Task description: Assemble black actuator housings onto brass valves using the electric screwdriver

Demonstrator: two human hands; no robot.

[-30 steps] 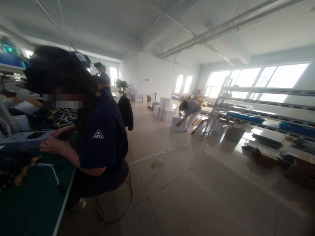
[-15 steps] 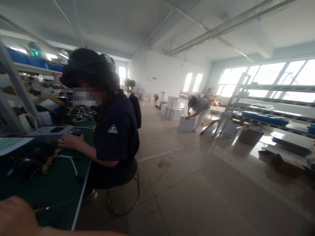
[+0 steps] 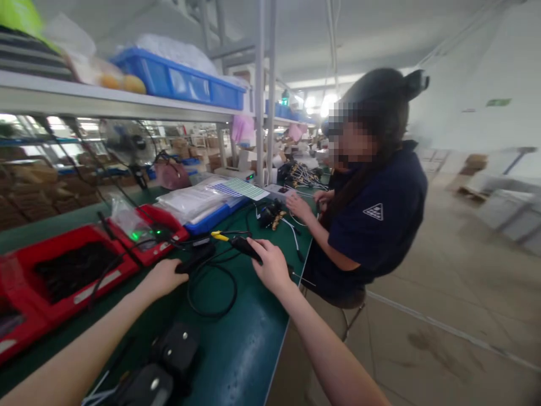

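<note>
My left hand [image 3: 165, 276] reaches over the green bench and is closed on the near end of a black, elongated piece [image 3: 198, 258]. To its right, my right hand [image 3: 270, 264] grips a black cylindrical handle [image 3: 245, 247], fingers over its top. A yellow plug-like cable end [image 3: 218, 235] lies just beyond the tip of that handle. Below and between both hands, a black cable [image 3: 234, 293] loops on the bench. What exactly the two black pieces are is too blurred to tell.
Red bins [image 3: 80, 270] hold black parts along the left. Two black blocky units [image 3: 173, 349] lie near me. A co-worker in a dark shirt [image 3: 380, 192] sits at the right, hands on the bench. Blue trays [image 3: 181, 79] stand on the shelf above; a fan [image 3: 129, 144] is behind.
My view has swung left from the room and floor to the bench. Both my hands now show over it with black pieces; before, only a blurred hand showed at the lower left.
</note>
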